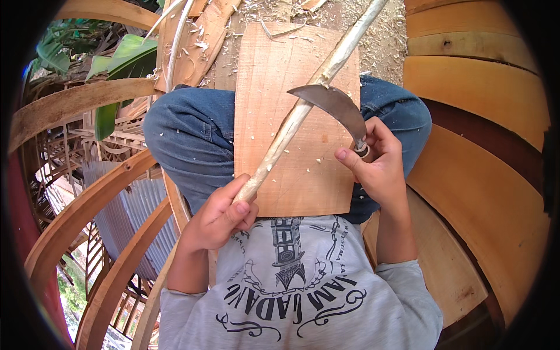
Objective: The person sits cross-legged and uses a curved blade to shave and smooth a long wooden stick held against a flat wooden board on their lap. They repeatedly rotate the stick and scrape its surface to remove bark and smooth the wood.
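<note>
My left hand (224,213) is closed round the near end of a pale, peeled wooden stick (286,133). The stick slants up and away to the right, past the top edge of the view. In my right hand (376,160) is a sickle (338,105) with a curved, dark metal blade, gripped by its handle. Its blade lies across the stick around mid-length, where the wood looks notched and rough. Beneath both, a flat wooden board (262,192) rests over my lap between my jeans-covered knees. Small shavings dot the board.
Curved wooden ribs (99,230) rise on the left, with gaps showing corrugated sheet (131,216) and green leaves (125,61) beyond. Curved planks (466,81) form a wall on the right. Wood shavings (382,52) litter the planks ahead, beside a loose board (201,46).
</note>
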A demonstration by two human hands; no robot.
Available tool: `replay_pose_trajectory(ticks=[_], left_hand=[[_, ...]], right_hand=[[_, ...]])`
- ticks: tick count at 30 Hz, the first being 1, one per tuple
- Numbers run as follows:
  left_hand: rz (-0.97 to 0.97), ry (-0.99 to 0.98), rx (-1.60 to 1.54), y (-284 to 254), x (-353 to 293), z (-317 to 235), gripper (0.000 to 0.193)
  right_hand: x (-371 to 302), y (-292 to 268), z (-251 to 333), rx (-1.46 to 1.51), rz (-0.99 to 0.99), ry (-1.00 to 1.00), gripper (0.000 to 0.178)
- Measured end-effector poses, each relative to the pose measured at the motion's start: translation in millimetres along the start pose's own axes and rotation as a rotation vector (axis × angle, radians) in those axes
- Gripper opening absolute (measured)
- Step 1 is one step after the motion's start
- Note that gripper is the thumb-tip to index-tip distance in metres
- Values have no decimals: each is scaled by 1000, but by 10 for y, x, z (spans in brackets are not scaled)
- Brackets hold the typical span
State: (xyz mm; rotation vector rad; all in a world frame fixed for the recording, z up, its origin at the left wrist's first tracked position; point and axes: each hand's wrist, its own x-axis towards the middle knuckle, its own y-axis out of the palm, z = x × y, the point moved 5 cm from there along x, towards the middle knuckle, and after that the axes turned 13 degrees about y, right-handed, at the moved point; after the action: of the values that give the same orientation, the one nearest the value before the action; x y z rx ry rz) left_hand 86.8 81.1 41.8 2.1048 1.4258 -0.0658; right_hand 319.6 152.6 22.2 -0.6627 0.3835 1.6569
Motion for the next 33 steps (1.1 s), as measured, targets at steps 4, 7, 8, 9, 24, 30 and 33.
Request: replay_pose_trajectory(ticks=[4, 7, 8, 9, 24, 30, 33], left_hand=[[0, -54, 128, -362, -118, -117, 34], [-129, 6, 364, -521, -146, -149, 35], [-154, 56, 423, -583, -141, -98, 34], [-172, 103, 483, -639, -134, -51, 33], [-253, 181, 671, -699, -105, 58, 21], [-280, 188, 689, -678, -75, 55, 19], [-286, 201, 739, -631, -40, 31, 19]], right_hand=[[-48, 198, 178, -273, -143, -279, 23], [-53, 393, 296, -399, -82, -337, 19], [-29, 451, 330, -433, -92, -354, 19], [-13, 500, 351, -463, -108, -366, 20], [180, 568, 487, -740, -360, -532, 22], [245, 178, 571, -709, -455, -450, 25], [136, 518, 624, -751, -253, -506, 25]])
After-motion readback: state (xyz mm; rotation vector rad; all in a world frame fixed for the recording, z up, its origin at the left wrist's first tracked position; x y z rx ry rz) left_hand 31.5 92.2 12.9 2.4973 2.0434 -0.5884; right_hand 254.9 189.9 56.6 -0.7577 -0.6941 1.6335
